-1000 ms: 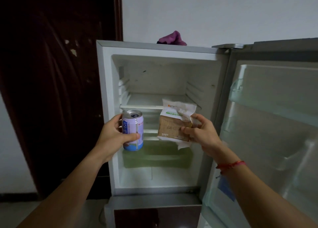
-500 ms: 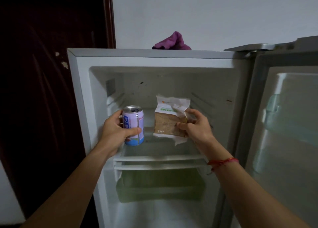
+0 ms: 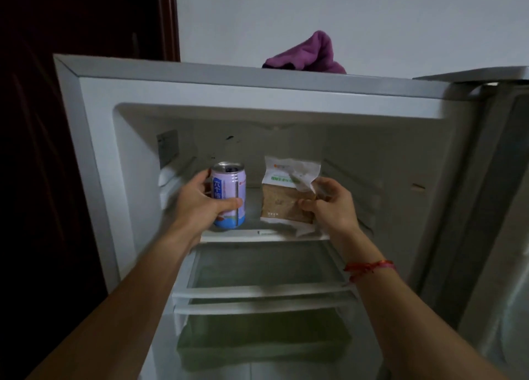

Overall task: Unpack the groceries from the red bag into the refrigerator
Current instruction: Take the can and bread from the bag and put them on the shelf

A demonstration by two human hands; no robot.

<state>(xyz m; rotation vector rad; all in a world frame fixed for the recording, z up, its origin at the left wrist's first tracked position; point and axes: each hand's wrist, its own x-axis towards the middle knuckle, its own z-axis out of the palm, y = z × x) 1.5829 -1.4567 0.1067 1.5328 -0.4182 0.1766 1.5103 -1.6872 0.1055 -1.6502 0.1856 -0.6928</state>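
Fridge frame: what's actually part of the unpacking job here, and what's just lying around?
Part of the job:
- can, gripped by the left hand
- bread packet, gripped by the right hand
- refrigerator, open, and its top shelf

Just lying about:
- purple cloth on top of the refrigerator
- dark wooden door to the left
- red string on the right wrist

Wall (image 3: 357, 15): painted plain white.
Door (image 3: 86, 78): dark brown wood (at the left), bordered by a matching frame (image 3: 169, 21).
Cloth (image 3: 309, 56): purple, crumpled before the wall.
Light: kept dim.
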